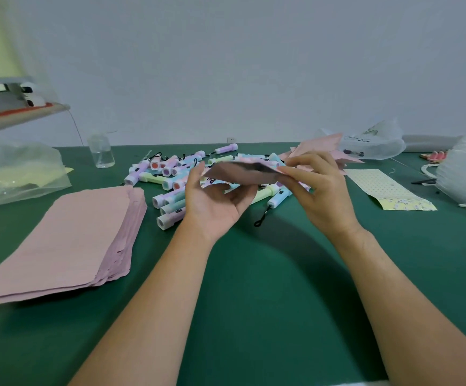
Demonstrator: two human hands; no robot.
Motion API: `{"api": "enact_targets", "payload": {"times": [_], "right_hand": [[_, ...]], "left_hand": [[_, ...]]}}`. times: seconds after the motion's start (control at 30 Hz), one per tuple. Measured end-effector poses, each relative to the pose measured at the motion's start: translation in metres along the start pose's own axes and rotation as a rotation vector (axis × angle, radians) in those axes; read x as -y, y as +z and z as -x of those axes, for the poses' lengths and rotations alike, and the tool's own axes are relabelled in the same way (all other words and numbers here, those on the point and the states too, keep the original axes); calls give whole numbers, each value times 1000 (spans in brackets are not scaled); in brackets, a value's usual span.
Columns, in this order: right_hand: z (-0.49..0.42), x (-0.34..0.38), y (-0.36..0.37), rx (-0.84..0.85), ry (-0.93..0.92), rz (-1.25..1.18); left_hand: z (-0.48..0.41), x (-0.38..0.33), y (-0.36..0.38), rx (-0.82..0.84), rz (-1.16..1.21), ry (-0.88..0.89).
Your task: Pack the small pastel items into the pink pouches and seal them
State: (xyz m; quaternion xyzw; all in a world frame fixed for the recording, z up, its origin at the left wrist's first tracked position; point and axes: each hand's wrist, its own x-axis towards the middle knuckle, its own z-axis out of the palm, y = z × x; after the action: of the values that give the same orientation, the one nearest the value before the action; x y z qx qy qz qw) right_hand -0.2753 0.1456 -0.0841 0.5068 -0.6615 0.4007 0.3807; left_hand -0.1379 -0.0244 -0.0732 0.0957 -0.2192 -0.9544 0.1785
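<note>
A pink pouch (241, 174) is held just above the heap of pastel items (170, 174) on the green table (254, 274), pinched at one end by the left hand (215, 199) and at the other by the right hand (321, 188). Its mouth appears to be worked open for filling, though its contents cannot be told. If empty, one item is to be slid in and the mouth pressed shut.

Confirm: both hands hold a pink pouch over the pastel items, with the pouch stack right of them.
Wrong side: the head view shows the pouch stack left of the pastel items. The left hand and right hand do hold the pink pouch over them.
</note>
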Motion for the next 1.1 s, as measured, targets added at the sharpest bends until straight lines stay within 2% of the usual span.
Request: {"api": "enact_targets", "payload": {"times": [0.17, 0.23, 0.33, 0.4, 0.47, 0.6, 0.8, 1.1], "right_hand": [[-3, 10, -1, -244, 294, -112], [-9, 14, -5, -342, 438, -263], [-17, 15, -14, -381, 598, -483], [-18, 16, -19, -373, 654, -595], [-17, 15, -20, -355, 720, -664], [-15, 11, -17, -285, 813, -667], [-15, 6, -21, -174, 858, -677], [-15, -5, -30, -156, 961, -637]], "left_hand": [[-2, -3, 6, -139, -226, 201], [-1, -1, 8, -179, -291, 309], [-2, 3, 6, -186, -457, 380], [-5, 4, -2, -165, -472, 344], [-9, 3, -15, -75, -504, 234], [-10, 8, -28, 102, -734, 2], [-14, 12, -31, 61, -786, 41], [-12, 12, -31, 108, -761, 4]]}}
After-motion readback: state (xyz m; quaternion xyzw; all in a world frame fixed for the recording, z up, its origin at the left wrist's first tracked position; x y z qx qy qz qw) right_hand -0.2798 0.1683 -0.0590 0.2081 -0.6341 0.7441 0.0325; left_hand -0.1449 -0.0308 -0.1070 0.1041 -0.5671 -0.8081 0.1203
